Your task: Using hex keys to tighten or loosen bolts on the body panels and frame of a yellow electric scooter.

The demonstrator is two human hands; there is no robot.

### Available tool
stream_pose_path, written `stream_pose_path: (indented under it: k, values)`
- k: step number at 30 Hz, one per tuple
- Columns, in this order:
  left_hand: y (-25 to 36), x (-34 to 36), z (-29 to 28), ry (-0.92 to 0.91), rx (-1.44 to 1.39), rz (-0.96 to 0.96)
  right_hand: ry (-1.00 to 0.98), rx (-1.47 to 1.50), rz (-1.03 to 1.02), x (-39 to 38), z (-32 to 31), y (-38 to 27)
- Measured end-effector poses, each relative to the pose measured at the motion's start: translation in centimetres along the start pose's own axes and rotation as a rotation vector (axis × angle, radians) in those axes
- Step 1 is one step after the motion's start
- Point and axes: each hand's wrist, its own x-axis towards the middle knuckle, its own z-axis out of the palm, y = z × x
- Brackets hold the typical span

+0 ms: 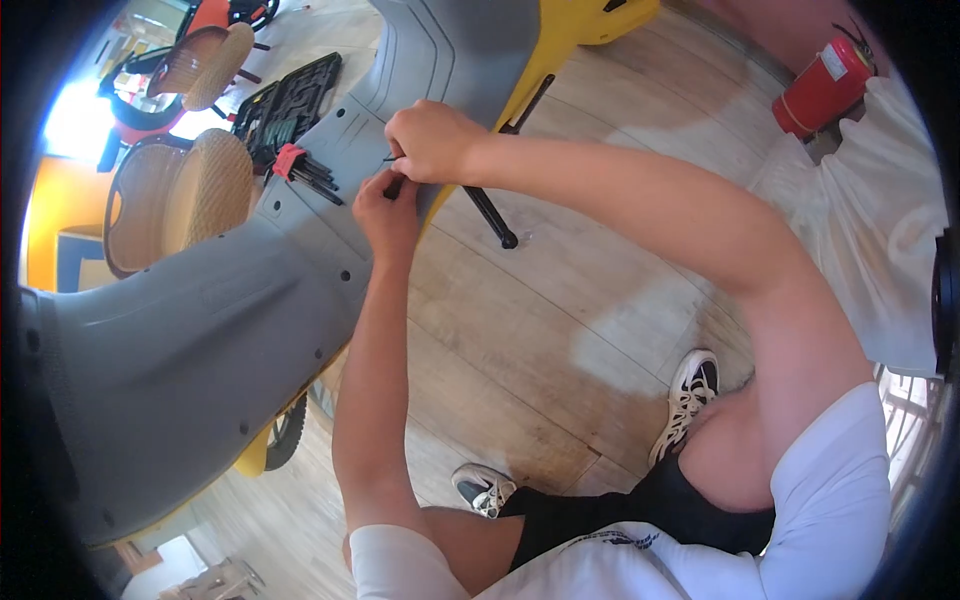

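Both my hands meet at the near edge of the grey plastic floorboard [335,135] of a yellow-and-grey scooter. My right hand [437,142] is closed, and the end of a thin dark rod, like a hex key [388,160], sticks out from its fingers. Just below it, my left hand [387,212] is pinched close to the panel edge. Something small and dark shows at its fingertips, too hidden to name. A set of hex keys in a red holder [288,160] lies on the floorboard, left of my hands.
Beyond the scooter lie an open black tool case [290,95] and wicker-like chairs [215,185]. A black stand [490,218] juts out below my right wrist. At the right are a red fire extinguisher [823,88] and a white plastic sheet [850,200]. My shoes rest on the wood-look floor [520,340].
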Motion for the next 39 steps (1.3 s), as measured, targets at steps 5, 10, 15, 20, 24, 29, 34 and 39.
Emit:
stream_pose_path:
  k: [5,10,15,20,24,29,34,39]
  values:
    - [-0.2,-0.1,0.0,0.093,0.038,0.313,-0.093,-0.131,-0.594,0.7,-1.4,1.0]
    - [0.2,-0.2,-0.3,0.018,0.046,0.222,-0.116,-0.395,-0.566,1.6,-2.5,0.1]
    - [0.0,-0.4,0.2,-0.006,-0.225,-0.047,-0.201,-0.226,0.021,0.4,-2.3,-2.4]
    - [-0.9,-0.2,0.4,0.051,0.012,0.128,-0.361,-0.331,-0.138,0.0,-3.8,-2.9]
    - [-0.5,-0.4,0.3,0.049,0.01,0.096,-0.503,-0.336,-0.409,0.8,-4.3,-2.1]
    - [0.6,-1.0,0.2,0.077,-0.017,0.173,-0.191,-0.157,-0.116,0.7,-2.2,-2.2]
    - [1.1,-1.0,0.1,0.11,0.04,0.171,-0.067,-0.183,-0.146,0.4,-1.0,-2.5]
    - [1.0,-1.1,0.4,0.121,0.063,0.154,0.028,-0.064,0.045,0.4,0.0,-1.8]
